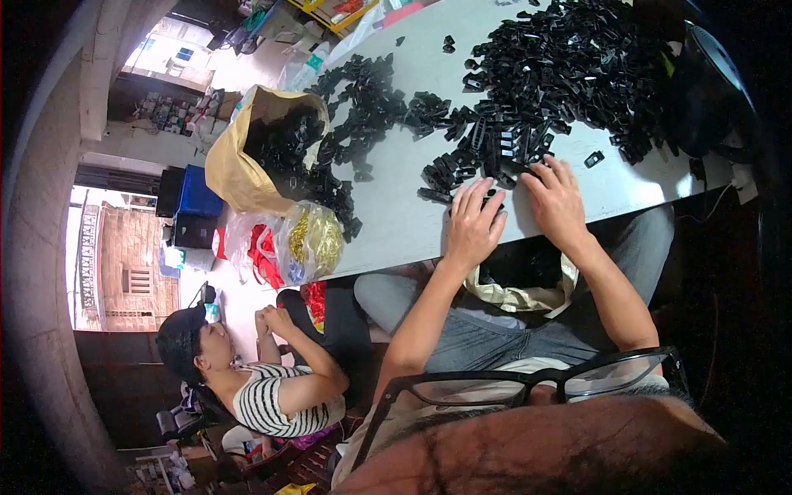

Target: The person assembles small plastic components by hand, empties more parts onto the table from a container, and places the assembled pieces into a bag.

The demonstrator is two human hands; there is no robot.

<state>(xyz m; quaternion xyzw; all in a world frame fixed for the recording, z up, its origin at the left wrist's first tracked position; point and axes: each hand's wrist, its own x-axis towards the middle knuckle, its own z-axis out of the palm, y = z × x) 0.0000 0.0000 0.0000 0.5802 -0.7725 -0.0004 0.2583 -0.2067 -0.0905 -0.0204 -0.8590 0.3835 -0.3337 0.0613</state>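
Observation:
Both my hands rest at the near edge of the white table (396, 239), by a row of small black plastic parts (488, 148). My left hand (476, 221) lies palm down, its fingers stretched and the thumb apart, the fingertips next to the nearest parts. To the right, my right hand (558, 198) is spread over the table edge with bent fingers. Its thumb and index fingertip are beside a dark part (516, 167); no grip on it shows. Below my hands, a pale sack (520, 299) with a dark inside sits open on my lap.
A large heap of black parts (569, 66) covers the far right, beside a dark round device (711, 74). At left, a tan sack (239, 169) spills black parts, near clear bags (313, 243) with yellow and red contents. A person in stripes (289, 396) sits at lower left.

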